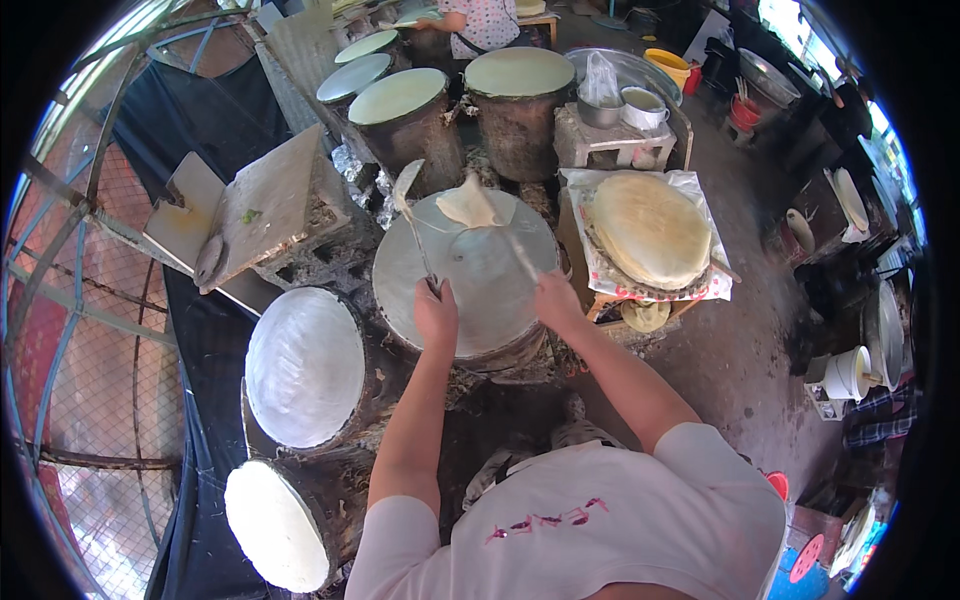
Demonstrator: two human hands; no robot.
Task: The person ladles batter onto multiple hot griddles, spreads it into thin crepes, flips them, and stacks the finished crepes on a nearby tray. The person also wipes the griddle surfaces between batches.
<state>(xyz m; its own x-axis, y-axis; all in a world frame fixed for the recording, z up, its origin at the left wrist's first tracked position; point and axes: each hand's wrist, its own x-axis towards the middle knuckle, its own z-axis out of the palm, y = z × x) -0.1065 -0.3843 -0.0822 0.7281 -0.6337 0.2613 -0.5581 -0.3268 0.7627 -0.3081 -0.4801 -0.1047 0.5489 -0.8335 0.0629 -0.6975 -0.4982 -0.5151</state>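
Before me stands a round flat griddle [480, 307] on a drum-like stove, its top pale grey. My left hand [436, 319] grips the handle of a metal ladle [407, 184], whose bowl is over the griddle's far left edge. In my right hand [559, 304] is the stick of a spreader [470, 204] with a broad, pale, batter-coated blade. That blade is at the far side of the griddle; whether it touches the surface I cannot tell. Right of the griddle, a stack of large round thin pancakes [651, 225] rests on a white printed sheet [577, 184].
More round griddles stand to the left [306, 367], lower left [274, 525] and beyond [520, 73]. A tilted board [262, 202] leans at left. Pots, including a white mug [643, 110], sit on a block [611, 142]. Another person [486, 26] is at the far side.
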